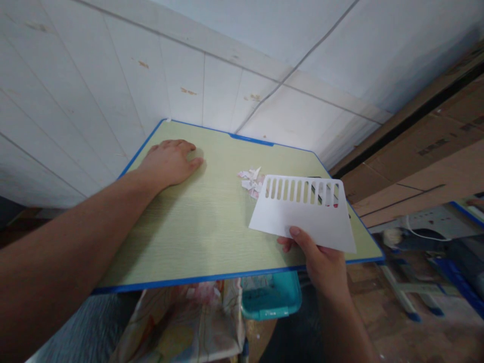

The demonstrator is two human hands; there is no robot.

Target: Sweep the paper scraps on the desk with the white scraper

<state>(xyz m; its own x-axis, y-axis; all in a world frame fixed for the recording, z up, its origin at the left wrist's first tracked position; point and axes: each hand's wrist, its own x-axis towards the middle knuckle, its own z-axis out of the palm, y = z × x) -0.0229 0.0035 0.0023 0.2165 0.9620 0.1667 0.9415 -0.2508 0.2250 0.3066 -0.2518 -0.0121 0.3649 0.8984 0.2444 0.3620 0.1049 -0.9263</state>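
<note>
My right hand (321, 259) grips the lower edge of a white card (302, 217) with a row of slots cut along its far side. The thumb lies on top and the fingers are underneath. Just left of the card is a small heap of torn paper scraps (251, 180), whitish and pink. My left hand (170, 160) rests palm down on the left part of the table, its fingers loosely spread and holding nothing. Through the slots some dark and red items show; the card hides what they are.
The pale green tabletop (212, 217) has a blue rim. Below its front edge are a teal plastic basket (270, 300) and a patterned cloth bag (181, 322). A white panelled wall (181, 75) with a grey cable (302, 58) stands behind; cardboard boxes (427, 146) are stacked at right.
</note>
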